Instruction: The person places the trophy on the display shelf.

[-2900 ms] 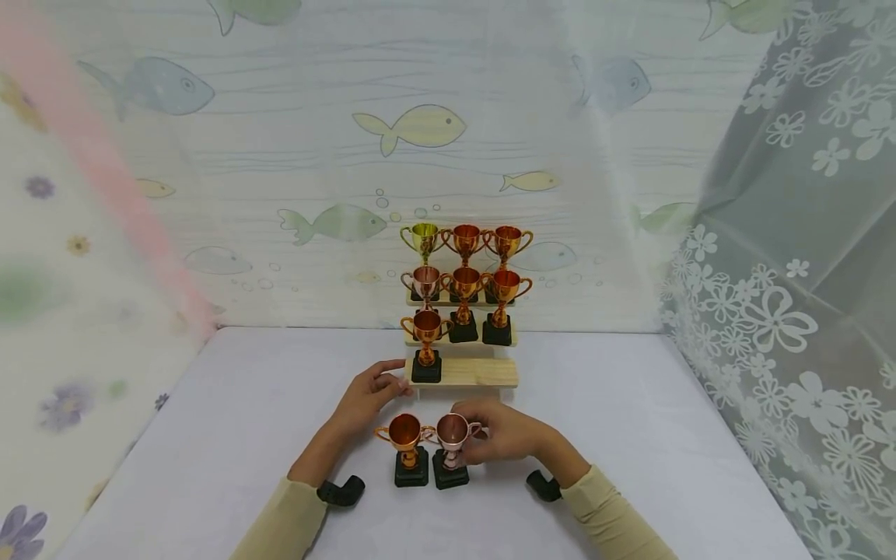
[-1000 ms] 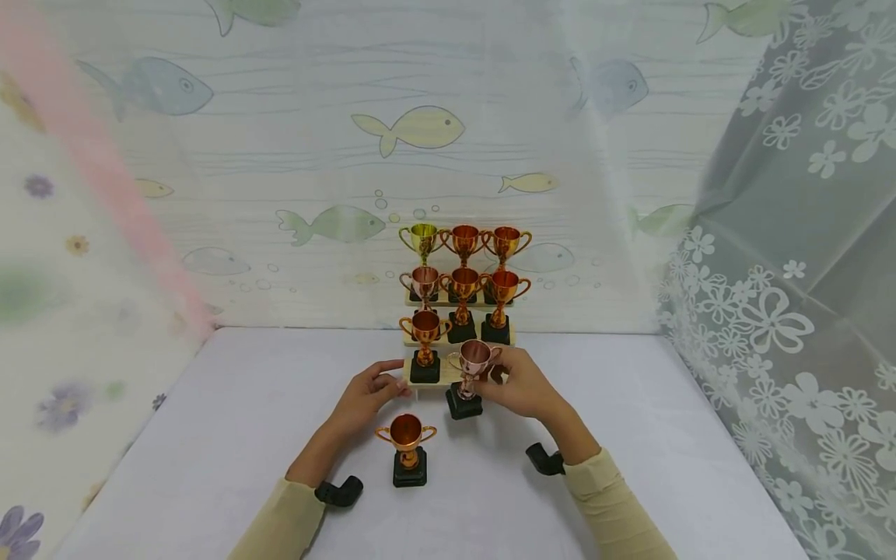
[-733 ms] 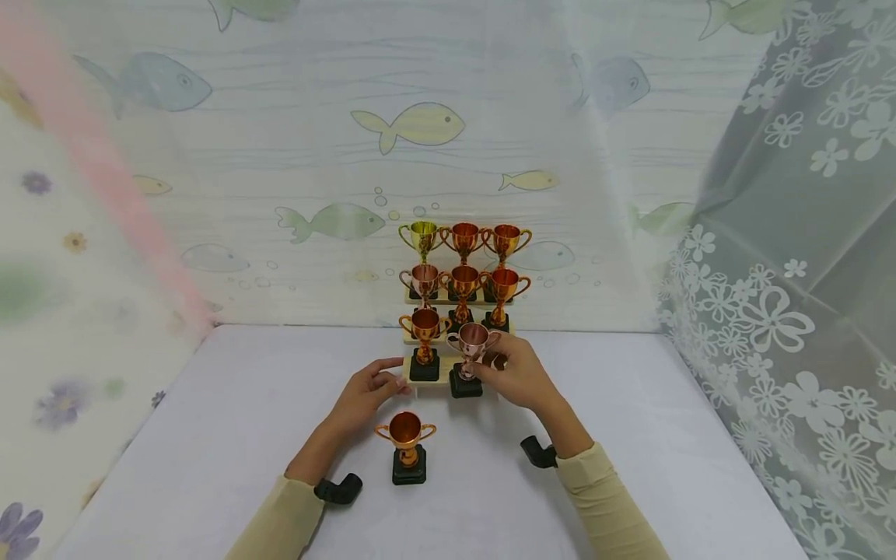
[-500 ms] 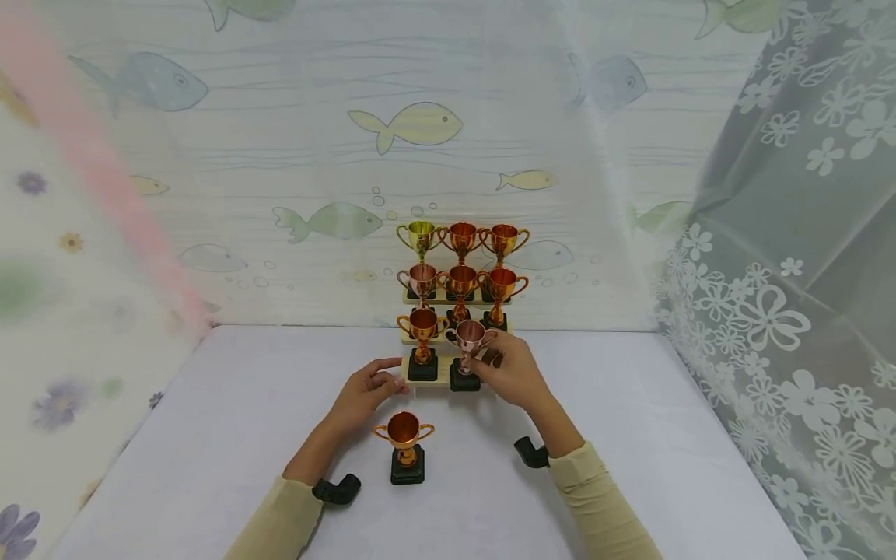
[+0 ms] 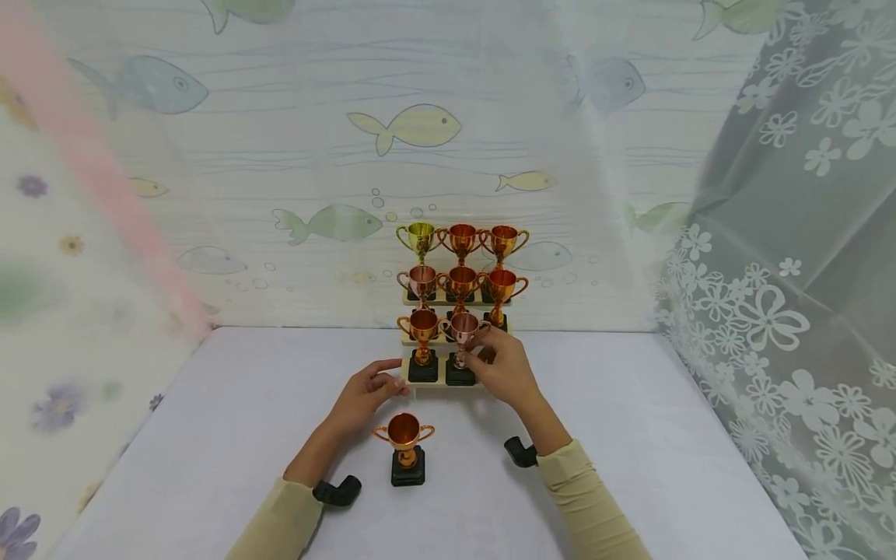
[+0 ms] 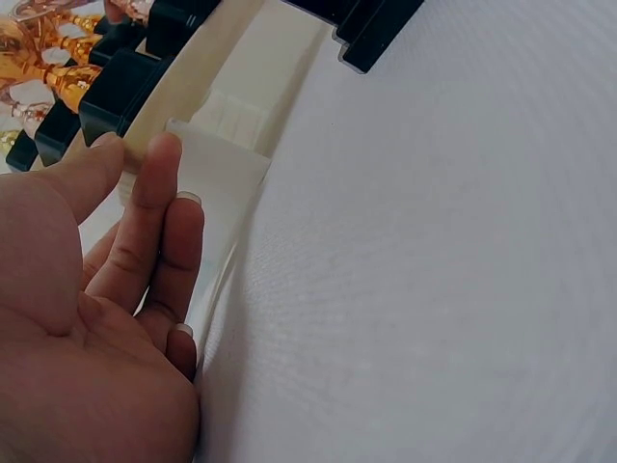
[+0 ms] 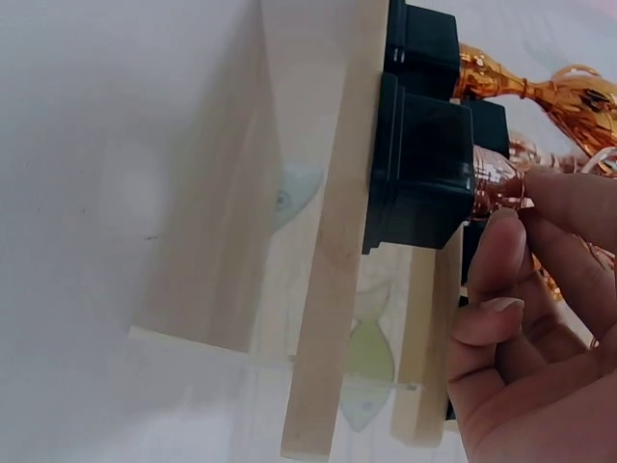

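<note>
My right hand (image 5: 505, 368) pinches the stem of a rose-gold trophy cup (image 5: 465, 328). Its black base (image 7: 424, 169) stands upright on the front board of a stepped wooden rack (image 5: 434, 384), as the right wrist view shows. Just left of it on the same board is an orange-gold trophy (image 5: 423, 325). My left hand (image 5: 364, 398) holds the left end of that board between thumb and index finger (image 6: 154, 178). Another orange-gold trophy (image 5: 406, 432) stands on the table in front of the rack, between my forearms.
Behind the front board, the rack's higher steps carry rows of trophies, among them a yellow-gold one (image 5: 421, 236) and an orange one (image 5: 504, 284). A white cloth covers the table (image 5: 266, 373). A fish-patterned curtain (image 5: 280, 140) hangs at the back, and lace (image 5: 770, 334) at the right.
My right hand has carried the rose-gold trophy from the table up to the front board, then slightly left beside the orange-gold one. The left hand has stayed at the rack's end.
</note>
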Demonstrator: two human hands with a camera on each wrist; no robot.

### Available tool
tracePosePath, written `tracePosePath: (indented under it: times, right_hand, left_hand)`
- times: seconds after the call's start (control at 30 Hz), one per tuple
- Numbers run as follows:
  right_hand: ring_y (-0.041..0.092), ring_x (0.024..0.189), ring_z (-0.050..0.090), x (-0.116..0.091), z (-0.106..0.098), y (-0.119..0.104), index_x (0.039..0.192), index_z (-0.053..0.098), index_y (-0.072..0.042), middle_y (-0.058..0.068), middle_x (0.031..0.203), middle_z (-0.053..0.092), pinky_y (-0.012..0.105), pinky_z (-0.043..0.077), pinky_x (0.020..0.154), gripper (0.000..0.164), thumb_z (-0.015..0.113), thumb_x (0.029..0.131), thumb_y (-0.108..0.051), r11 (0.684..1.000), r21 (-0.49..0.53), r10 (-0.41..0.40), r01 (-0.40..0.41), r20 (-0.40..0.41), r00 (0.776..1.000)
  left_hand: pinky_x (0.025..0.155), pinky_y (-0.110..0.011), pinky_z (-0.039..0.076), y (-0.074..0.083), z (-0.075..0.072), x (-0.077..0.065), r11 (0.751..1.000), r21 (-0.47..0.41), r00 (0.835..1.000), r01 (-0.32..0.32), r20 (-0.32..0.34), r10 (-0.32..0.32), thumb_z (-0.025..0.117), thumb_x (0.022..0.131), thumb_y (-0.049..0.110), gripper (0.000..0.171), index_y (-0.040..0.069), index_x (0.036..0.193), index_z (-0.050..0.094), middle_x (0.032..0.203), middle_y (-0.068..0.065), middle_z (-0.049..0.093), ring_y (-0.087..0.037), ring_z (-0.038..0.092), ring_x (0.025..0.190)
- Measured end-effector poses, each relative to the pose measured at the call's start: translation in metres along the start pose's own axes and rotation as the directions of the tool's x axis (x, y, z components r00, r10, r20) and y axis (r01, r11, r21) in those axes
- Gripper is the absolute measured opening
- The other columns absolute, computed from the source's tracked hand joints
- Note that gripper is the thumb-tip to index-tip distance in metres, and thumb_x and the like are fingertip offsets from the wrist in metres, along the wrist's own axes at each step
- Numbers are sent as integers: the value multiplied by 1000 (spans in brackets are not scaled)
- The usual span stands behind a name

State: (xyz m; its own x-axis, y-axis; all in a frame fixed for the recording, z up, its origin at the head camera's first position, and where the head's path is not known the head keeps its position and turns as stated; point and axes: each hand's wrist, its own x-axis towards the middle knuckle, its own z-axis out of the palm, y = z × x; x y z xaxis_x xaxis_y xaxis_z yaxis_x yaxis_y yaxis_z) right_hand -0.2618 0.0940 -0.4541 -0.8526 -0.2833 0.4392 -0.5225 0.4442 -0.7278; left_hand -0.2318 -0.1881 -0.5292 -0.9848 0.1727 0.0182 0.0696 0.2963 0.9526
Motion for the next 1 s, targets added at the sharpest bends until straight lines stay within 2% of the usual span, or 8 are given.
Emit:
tracePosePath:
  times: [0.1,0.23,0.47,0.53,0.77,1.0]
  right_hand:
    - [10,66,60,1,0,0,92,78,-13,-4,94,67,27,51,57,5,78,87,-12,1000,2,-7,7,-8,1000]
    - [11,66,60,1,0,-2,90,79,-10,-3,92,67,27,51,56,5,79,86,-11,1000,-12,-12,12,-22,1000]
    - [11,64,59,2,2,-3,88,78,-11,-4,89,66,27,51,56,4,79,86,-14,999,-48,-13,11,-47,999]
    - [10,64,58,1,2,-2,86,76,-12,-4,87,66,27,51,56,4,79,86,-14,998,-64,-19,16,-56,998]
    - [10,65,57,-3,3,-2,87,73,-12,0,82,63,26,51,57,9,81,84,-15,996,-83,-23,15,-99,995]
    - [11,63,54,-12,2,-8,87,68,-11,-3,76,60,26,47,55,13,80,82,-12,997,-81,-8,-3,-141,990]
  left_hand:
    - [82,-33,44,0,1,0,1000,-4,1000,-3,-1,3,65,96,41,51,21,141,51,98,-1,76,-17,70,101]
    - [82,-35,43,0,1,1,1000,-6,1000,1,2,-1,65,97,39,49,21,141,51,98,0,76,-17,70,101]
    - [99,-40,48,0,0,2,1000,-1,1000,9,1,-9,64,98,36,51,19,143,50,99,-1,75,-16,69,102]
    - [100,-40,48,1,0,2,1000,1,1000,12,-1,-12,64,98,37,51,20,143,50,99,-1,76,-16,69,102]
    - [95,-34,48,0,0,2,1000,-11,1000,11,5,-11,64,98,37,50,21,142,50,100,-2,75,-17,69,102]
    - [95,-36,46,0,0,1,1000,-25,1000,19,10,-19,65,97,39,48,24,141,51,100,-1,75,-17,69,102]
